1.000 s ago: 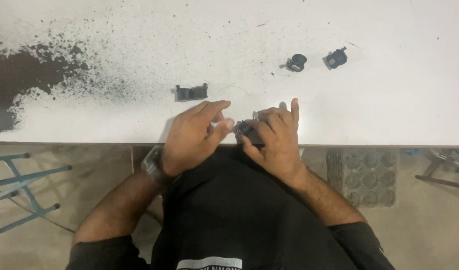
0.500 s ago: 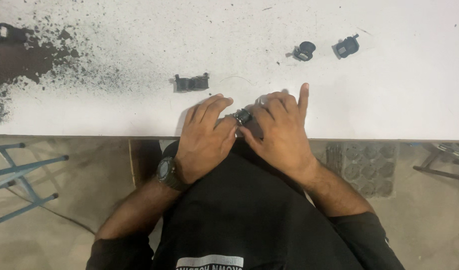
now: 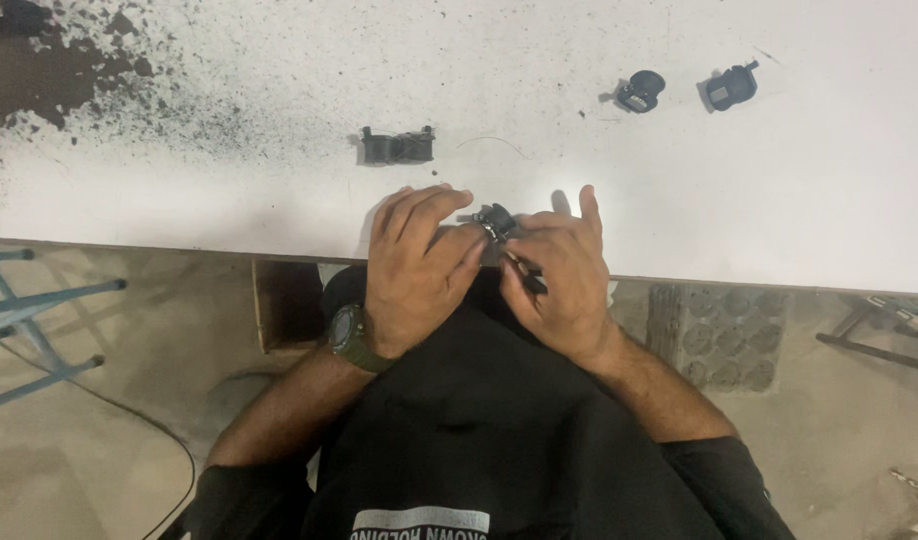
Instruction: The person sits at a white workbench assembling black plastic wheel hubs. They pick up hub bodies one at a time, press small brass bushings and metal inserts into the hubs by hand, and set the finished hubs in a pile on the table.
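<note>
A small black part (image 3: 497, 220) is held at the near edge of the white table (image 3: 779, 190), pinched between the fingertips of both hands. The left hand (image 3: 414, 265), with a dark green watch (image 3: 351, 337) at its wrist, is clenched on the part's left side; the right hand (image 3: 559, 280) grips its right side, index finger raised, with what seems a thin dark piece under the palm. Fitting or adjusting of the part is judged to be the step in hand; a steady two-handed hold and fine fingertip pressure are called for next. A black bracket (image 3: 397, 146) lies just beyond, two round black pieces (image 3: 641, 91) (image 3: 731, 87) well apart to the right, dark worn patches (image 3: 39, 70) at far left.
</note>
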`<state>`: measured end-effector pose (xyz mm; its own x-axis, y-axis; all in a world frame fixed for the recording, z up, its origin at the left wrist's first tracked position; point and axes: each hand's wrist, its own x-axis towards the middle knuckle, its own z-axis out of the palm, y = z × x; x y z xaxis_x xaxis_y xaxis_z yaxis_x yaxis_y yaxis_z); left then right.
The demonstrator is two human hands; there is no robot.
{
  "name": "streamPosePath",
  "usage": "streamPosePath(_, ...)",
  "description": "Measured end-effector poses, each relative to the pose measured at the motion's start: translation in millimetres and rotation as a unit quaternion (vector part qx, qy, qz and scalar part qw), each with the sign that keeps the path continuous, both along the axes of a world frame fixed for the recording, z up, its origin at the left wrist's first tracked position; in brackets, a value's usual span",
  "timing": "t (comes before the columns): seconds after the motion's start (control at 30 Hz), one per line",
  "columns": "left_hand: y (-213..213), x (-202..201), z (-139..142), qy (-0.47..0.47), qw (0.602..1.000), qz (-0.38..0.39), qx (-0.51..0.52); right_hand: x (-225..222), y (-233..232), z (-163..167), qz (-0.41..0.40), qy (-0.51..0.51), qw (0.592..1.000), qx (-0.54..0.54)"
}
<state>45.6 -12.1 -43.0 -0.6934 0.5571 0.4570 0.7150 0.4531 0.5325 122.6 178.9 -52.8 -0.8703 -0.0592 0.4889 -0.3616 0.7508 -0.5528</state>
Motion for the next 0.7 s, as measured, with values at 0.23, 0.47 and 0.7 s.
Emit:
streamPosePath(0.23, -1.7, 3.3, -9.4, 0.032, 0.999, 0.016, 0.023, -4.1, -2.7, 1.6, 0.009, -0.016, 1.000, 0.002)
streamPosePath(0.47, -2.3, 0.3, -16.2, 0.124, 0.992, -0.005, -0.019, -5.7, -4.4, 0.2, -0.001, -0.013, 1.000, -0.003)
streamPosePath(0.7, -0.2, -0.2, -15.5, 0.075, 0.997, 0.014, -0.004, -5.2, -5.5, 0.3, -0.004, -0.017, 1.000, -0.008)
